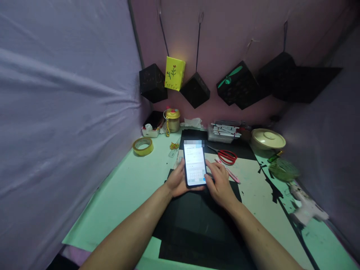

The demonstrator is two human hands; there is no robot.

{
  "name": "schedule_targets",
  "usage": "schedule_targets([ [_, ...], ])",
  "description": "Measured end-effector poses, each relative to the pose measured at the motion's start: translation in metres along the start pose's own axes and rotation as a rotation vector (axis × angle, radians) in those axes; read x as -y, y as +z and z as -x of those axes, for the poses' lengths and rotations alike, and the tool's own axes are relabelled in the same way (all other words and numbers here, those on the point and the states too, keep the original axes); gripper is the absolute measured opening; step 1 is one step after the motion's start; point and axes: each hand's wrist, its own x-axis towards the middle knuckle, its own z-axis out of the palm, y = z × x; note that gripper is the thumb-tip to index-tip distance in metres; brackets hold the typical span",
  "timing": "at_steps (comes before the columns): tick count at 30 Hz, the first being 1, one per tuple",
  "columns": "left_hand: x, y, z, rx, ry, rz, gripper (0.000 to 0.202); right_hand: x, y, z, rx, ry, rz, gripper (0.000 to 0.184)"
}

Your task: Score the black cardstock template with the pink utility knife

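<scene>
A smartphone [194,165] with a bright screen, showing what looks like a keypad in its lower half, is held upright over the table. My left hand [177,180] cradles it from the left and below, fingers wrapped behind it and thumb along its edge. On the other side, my right hand [219,182] is bent against the right edge, its thumb at the lower corner of the screen and a finger higher up. Black cardboard [202,221] lies beneath both hands. Red-handled scissors [227,156] and a pink pen-like tool [233,175] rest just beyond my right hand.
Yellow tape [143,146] lies at left, near a yellow-lidded jar [172,120]. Behind the phone stands a clear box of markers [223,132]. A lidded bowl [268,138] and a white glue gun [306,206] are on the right. Black boxes [195,90] and a yellow one [174,74] hang above.
</scene>
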Motion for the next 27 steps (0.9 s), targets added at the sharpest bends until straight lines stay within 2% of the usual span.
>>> schedule_targets([
  [21,0.0006,0.0043,0.0002,-0.037,0.022,-0.017,0.069,0.0004,-0.0001,-0.0003,-0.003,-0.016,0.037,0.048],
  [27,0.0013,0.0051,0.0005,-0.028,0.006,-0.034,0.068,0.0048,-0.0053,-0.0008,-0.153,-0.092,0.067,0.053],
])
